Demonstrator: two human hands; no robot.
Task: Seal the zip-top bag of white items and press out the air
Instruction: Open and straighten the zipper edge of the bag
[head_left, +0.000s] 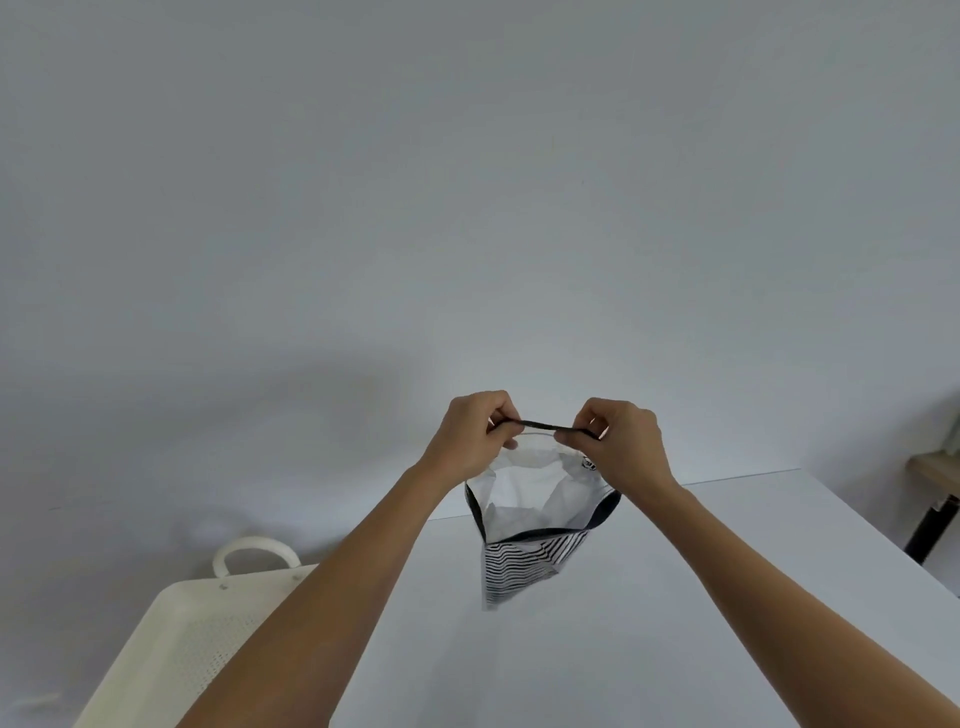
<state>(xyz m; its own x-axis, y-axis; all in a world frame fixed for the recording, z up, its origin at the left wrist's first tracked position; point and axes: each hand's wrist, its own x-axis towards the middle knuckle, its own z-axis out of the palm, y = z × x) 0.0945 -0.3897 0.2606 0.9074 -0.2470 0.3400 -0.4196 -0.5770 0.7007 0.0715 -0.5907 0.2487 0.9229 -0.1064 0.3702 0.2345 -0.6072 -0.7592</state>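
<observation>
The 2 hands hold the bag (530, 499) above the worktop (649, 623): left hand (470, 431) and right hand (621, 441) each pinch 1 end of its zip strip. Uneven pinching may leave gaps, trapping air inside.

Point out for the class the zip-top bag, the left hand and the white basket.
zip-top bag (524, 496): head view, on its clear front over the white contents.
left hand (470, 436): head view, back of the hand.
white basket (176, 639): head view, perforated side wall.

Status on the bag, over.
Left hand and right hand pinch bag top strip. Bag held above table. Nothing in the way.
</observation>
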